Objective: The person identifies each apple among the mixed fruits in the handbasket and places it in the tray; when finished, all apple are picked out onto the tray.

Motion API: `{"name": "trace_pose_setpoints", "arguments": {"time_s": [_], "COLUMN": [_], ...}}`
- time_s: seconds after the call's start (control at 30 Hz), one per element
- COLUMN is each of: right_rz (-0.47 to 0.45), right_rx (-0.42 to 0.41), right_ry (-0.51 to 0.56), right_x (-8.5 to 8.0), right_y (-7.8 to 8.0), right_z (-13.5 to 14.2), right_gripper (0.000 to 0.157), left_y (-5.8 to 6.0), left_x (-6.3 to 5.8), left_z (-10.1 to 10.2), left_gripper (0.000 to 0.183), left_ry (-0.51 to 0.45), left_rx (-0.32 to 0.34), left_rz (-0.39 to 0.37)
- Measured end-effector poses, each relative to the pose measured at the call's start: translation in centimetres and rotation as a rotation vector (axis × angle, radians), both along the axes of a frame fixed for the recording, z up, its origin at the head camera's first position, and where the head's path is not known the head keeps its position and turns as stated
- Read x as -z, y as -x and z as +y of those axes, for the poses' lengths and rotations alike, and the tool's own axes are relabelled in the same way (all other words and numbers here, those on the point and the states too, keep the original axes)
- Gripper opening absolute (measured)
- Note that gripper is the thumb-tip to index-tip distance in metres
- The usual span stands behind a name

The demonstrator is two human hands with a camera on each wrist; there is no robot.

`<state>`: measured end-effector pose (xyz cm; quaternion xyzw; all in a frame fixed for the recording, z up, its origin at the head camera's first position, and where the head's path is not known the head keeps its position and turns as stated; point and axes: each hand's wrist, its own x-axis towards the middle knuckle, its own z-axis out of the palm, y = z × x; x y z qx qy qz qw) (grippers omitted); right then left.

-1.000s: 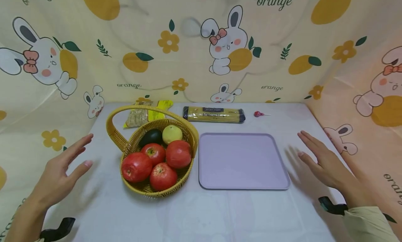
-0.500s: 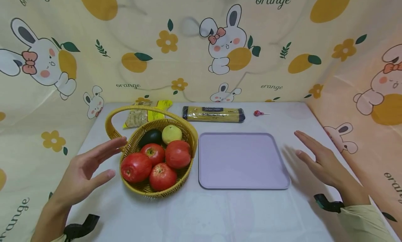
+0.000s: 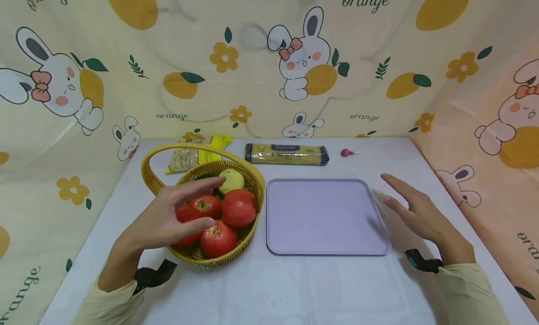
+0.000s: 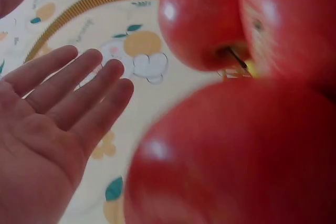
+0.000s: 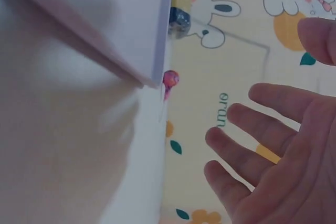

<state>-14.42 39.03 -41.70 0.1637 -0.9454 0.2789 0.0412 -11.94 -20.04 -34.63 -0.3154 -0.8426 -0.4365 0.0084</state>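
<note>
In the head view my left hand (image 3: 157, 217) hovers over the left side of a yellow wicker basket (image 3: 240, 257), fingers extended and thumb apart, holding nothing. Red apples (image 3: 219, 238) and a pale yellow-green round fruit (image 3: 231, 180) lie in the basket. A dark fruit behind the fingers is mostly hidden. The left wrist view has an apple (image 4: 226, 161) close beside the outstretched hand (image 4: 58, 124). Right of a lilac tray (image 3: 324, 217), my right hand (image 3: 425, 217) is raised with straight fingers and empty; its palm and spread fingers show in the right wrist view.
The basket's tall handle (image 3: 149, 173) arches over its far side. Behind it lies a yellow bag (image 3: 185, 157). A spaghetti pack (image 3: 286, 154) and a small red lollipop (image 3: 346, 152) lie along the back of the white table (image 3: 294, 287). A printed cloth (image 3: 252, 91) hangs behind.
My left hand has moved right, from beside the basket to over its left part, covering the dark fruit. My right hand has shifted slightly left toward the tray.
</note>
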Motion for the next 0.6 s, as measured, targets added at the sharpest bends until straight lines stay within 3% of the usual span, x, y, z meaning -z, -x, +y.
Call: {"name": "trace_pose_setpoints", "arguments": {"time_s": [0.2,0.6], "right_rz": [-0.064,-0.197], "right_rx": [0.003,0.011], "right_ry": [0.021,0.030], "right_x": [0.0,1.0], "right_y": [0.8,2.6], "right_z": [-0.5,-0.7], "right_gripper": [0.067,0.067], "left_y": [0.9,1.8], "left_x": [-1.0,-1.9], "left_z": [2.0,5.1], "left_gripper": [0.072,0.074], "left_ry": [0.106,0.325], "left_rx": [0.031,0.003], "left_rz": [-0.014,-0.038]}}
